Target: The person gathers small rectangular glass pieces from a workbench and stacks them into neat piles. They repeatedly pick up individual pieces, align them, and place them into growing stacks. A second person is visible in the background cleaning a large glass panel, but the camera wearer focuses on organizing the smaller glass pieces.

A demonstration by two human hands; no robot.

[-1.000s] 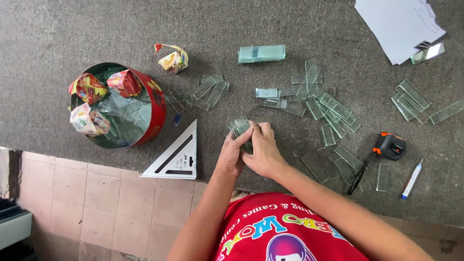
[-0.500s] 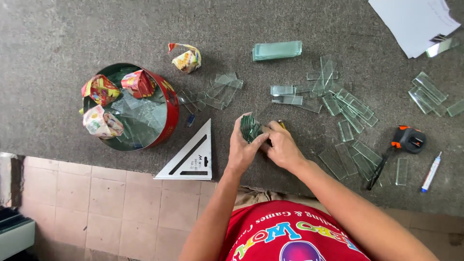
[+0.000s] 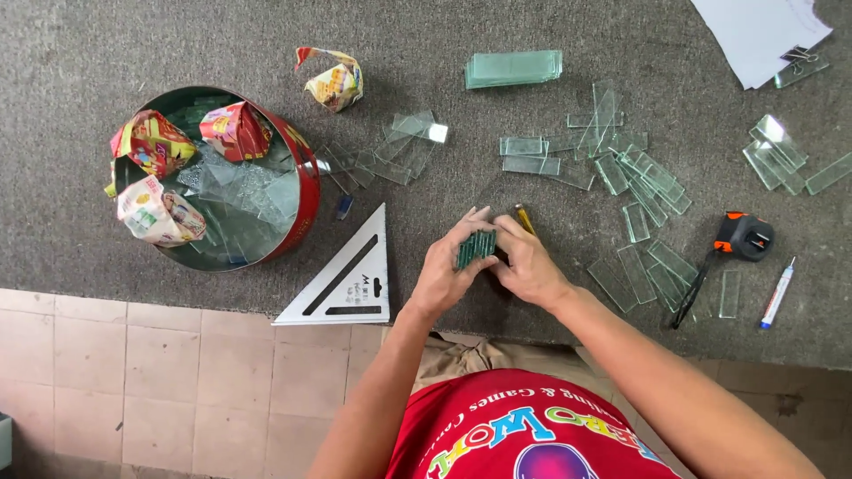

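Both hands hold a small stack of green-edged glass pieces [image 3: 477,247] on edge over the grey carpet [image 3: 106,44]. My left hand [image 3: 444,270] grips the stack's left side and my right hand [image 3: 528,264] presses on its right side. A yellow pencil [image 3: 524,218] pokes out just beyond my right fingers. A white triangular set square [image 3: 351,277] lies to the left of my left hand.
A round red tin [image 3: 306,191] at the left holds glass offcuts and crumpled wrappers. Loose glass strips [image 3: 639,191] are scattered to the right, with a neat stack [image 3: 513,68] farther up. A tape measure [image 3: 744,236], a white pen [image 3: 777,294] and white paper [image 3: 754,31] lie at the right.
The hands have brought the glass pieces together and turned the stack on edge between them. The view has shifted slightly, so the objects sit farther right in the picture.
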